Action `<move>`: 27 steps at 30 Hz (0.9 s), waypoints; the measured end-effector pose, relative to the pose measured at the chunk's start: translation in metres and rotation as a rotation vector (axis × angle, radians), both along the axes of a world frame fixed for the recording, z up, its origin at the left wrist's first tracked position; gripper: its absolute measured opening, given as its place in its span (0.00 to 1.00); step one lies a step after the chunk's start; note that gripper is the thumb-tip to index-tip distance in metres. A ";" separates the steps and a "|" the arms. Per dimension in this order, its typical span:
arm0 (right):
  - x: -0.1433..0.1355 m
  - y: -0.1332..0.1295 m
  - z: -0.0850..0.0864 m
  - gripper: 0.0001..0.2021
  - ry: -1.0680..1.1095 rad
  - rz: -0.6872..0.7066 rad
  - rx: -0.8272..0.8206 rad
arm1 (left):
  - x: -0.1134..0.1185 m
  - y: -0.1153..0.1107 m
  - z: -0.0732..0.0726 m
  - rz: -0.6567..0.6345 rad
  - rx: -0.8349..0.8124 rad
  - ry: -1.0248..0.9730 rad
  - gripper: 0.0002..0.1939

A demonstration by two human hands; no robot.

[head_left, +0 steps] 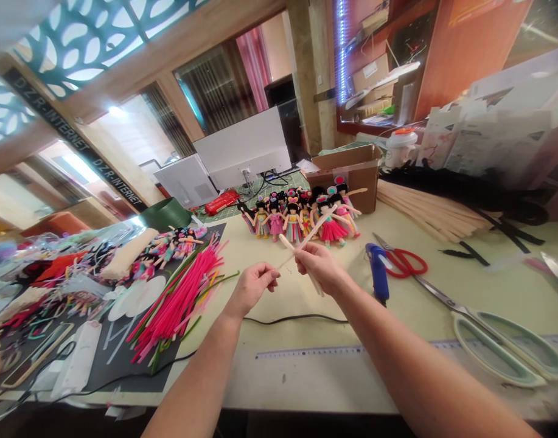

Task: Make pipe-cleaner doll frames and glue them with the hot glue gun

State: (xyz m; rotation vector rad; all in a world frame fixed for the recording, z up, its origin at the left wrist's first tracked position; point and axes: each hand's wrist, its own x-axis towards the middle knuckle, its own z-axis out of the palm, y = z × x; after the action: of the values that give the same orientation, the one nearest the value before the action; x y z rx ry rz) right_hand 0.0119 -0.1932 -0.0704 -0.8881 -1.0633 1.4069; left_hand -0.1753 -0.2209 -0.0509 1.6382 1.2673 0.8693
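Over the middle of the table, my right hand (322,267) pinches crossed cream pipe cleaners (323,222). One slants up to the right, and another short end points up to the left. Below that hand, cream ends stick out downward. My left hand (252,287) sits just to the left, thumb and forefinger closed on the lower left end of the slanting cream pipe cleaner. Just beyond both hands stand several small dolls (293,220) made of coloured pipe cleaners, with black hair and bright skirts. A blue glue gun (378,274) lies right of my right hand.
Red-handled scissors (413,263) and large pale-green-handled scissors (477,331) lie at the right, near a ruler (306,353). Cream pipe cleaners (436,213) are bundled beside a cardboard box (347,173). Pink pipe cleaners (181,301) lie left. A black cable (288,318) crosses the table.
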 end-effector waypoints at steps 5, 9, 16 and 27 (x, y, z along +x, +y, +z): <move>-0.002 -0.004 0.002 0.12 0.124 -0.022 -0.120 | 0.006 0.005 -0.019 -0.002 -0.080 -0.251 0.27; -0.008 -0.008 -0.002 0.14 0.205 0.037 -0.178 | 0.031 0.012 -0.030 0.104 -0.085 -0.453 0.21; -0.006 -0.007 -0.002 0.12 0.158 0.083 -0.115 | 0.054 0.025 -0.032 0.278 -0.076 -0.575 0.15; -0.008 -0.004 -0.004 0.10 0.068 -0.015 -0.087 | 0.052 0.029 -0.028 0.236 -0.203 -0.715 0.15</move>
State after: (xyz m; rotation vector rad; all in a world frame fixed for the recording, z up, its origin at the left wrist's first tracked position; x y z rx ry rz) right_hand 0.0035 -0.1970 -0.0748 -0.9033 -0.9484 1.4697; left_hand -0.1230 -0.1923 -0.0790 0.8917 0.9956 1.2764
